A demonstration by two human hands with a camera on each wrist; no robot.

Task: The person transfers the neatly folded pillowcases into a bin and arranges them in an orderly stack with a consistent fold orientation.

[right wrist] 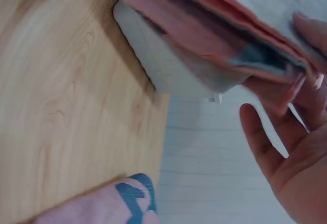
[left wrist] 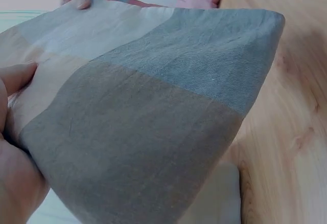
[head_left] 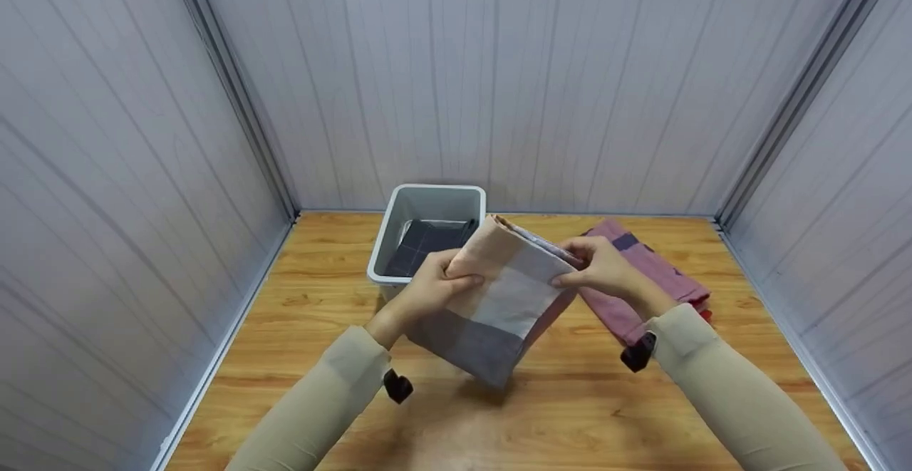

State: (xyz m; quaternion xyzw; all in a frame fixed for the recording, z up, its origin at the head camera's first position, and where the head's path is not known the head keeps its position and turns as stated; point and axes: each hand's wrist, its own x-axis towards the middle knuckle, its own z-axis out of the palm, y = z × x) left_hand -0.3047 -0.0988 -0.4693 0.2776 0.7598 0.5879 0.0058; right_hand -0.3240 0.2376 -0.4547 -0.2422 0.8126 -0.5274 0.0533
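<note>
Between both hands hangs a folded checked cloth in peach, white and grey, tilted above the table. My left hand grips its left edge, thumb on the front face. At the upper right corner my right hand pinches the cloth between thumb and fingers. In the right wrist view the cloth's layered edge shows several reddish folds. The left wrist view shows its grey and blue-grey lower part. Behind the left hand stands a light grey bin with a dark folded cloth inside.
A folded pink cloth with dark blue patches lies on the wooden table, right of and behind the right hand. Something red shows at its right end. Pale panel walls enclose the back and both sides.
</note>
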